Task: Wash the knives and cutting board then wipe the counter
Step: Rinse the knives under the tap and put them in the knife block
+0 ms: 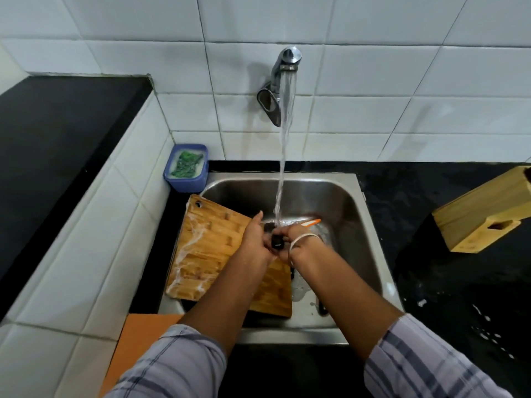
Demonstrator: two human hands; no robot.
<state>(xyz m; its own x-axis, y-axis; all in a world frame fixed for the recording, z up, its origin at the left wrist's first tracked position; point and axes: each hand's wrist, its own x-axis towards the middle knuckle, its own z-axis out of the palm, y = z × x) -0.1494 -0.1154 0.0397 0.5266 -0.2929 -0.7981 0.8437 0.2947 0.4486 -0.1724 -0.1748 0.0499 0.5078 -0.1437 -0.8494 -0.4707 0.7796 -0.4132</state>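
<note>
Rinsing 1 black-handled knife (277,242) under the stream (283,182) at sink (347,202) centre, clasped by left hand (255,242) and right hand (297,243). Keep edge turned away, rotate slowly; soapy cutting board (208,248) at 9 o'clock.

Wall tiles (373,67): white, grey grout grid.
Counter (431,196): black, faint speckle.
Sink (344,202), tap (283,70): silver-grey steel.
Cutting board (207,248), left: honey-brown wood strips, white suds streaks.
Tub (186,183), far left: blue; scrubber (186,163) inside: green.
Knife handle (277,242): black.
Knife block (488,208), right: pale yellow wood.
Cloth (140,334), near left: orange.
Sleeves (178,366): lilac-grey, dark check stripes.
Wrist thread (301,239): white.
</note>
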